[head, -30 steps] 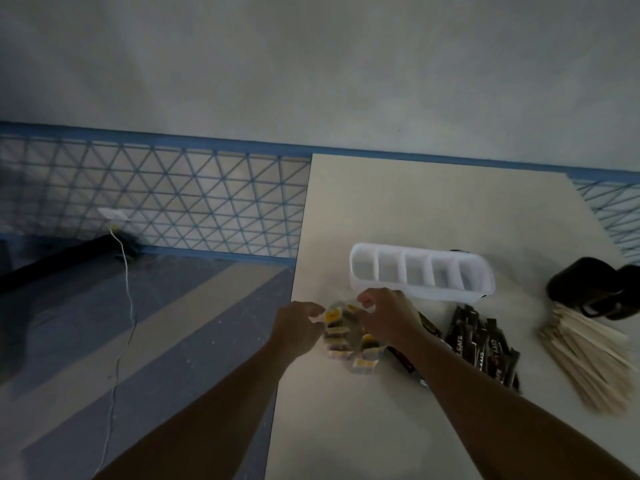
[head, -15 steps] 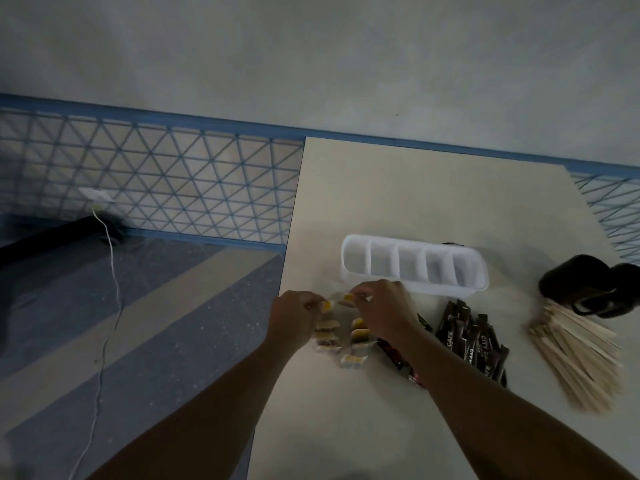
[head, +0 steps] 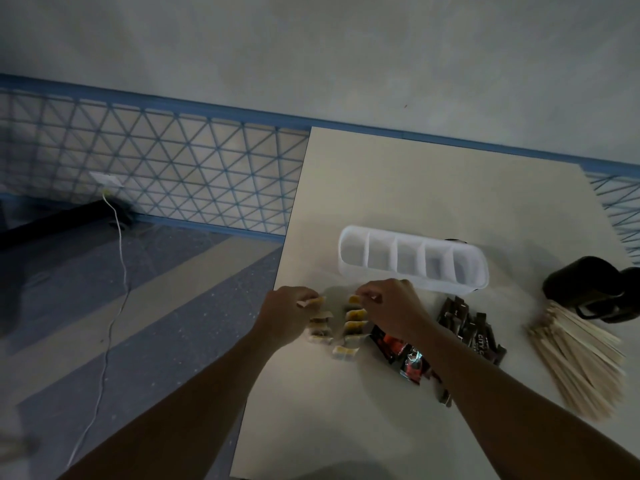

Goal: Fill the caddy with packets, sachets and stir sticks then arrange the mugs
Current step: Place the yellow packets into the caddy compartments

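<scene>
With left hand (head: pixel 287 317) and right hand (head: pixel 391 310) pinching one apiece, two strips of small yellow-and-white sachets (head: pixel 354 326) just near of white plastic five-compartment caddy (head: pixel 446 287); two dark mugs (head: pixel 581 285) far right.

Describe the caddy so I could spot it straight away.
Look at the pale table by the wall. Past the left hand and right hand, which pinch yellow packets, lies the caddy, a long plastic tray. Unlike the dark mugs, sachets and wooden sticks nearby, it is white and split into five empty compartments in a row.
</scene>
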Action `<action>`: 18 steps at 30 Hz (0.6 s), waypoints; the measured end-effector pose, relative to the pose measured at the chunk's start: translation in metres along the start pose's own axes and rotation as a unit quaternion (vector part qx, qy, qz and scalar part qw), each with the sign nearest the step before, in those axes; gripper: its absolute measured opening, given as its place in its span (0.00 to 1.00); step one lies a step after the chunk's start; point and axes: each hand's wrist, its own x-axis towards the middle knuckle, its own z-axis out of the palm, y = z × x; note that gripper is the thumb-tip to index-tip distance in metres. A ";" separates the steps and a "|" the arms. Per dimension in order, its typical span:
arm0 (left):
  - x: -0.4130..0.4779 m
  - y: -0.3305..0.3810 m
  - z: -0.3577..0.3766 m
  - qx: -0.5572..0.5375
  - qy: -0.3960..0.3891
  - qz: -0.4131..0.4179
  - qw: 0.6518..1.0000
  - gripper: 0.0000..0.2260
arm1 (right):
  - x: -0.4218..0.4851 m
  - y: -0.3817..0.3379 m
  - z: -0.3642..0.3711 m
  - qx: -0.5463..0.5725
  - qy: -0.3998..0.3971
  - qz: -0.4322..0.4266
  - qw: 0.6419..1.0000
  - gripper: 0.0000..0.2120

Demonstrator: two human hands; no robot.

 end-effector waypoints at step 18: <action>0.005 0.008 0.014 0.096 -0.062 0.005 0.993 0.11 | 0.003 -0.011 0.003 -0.009 -0.077 0.028 0.997 0.16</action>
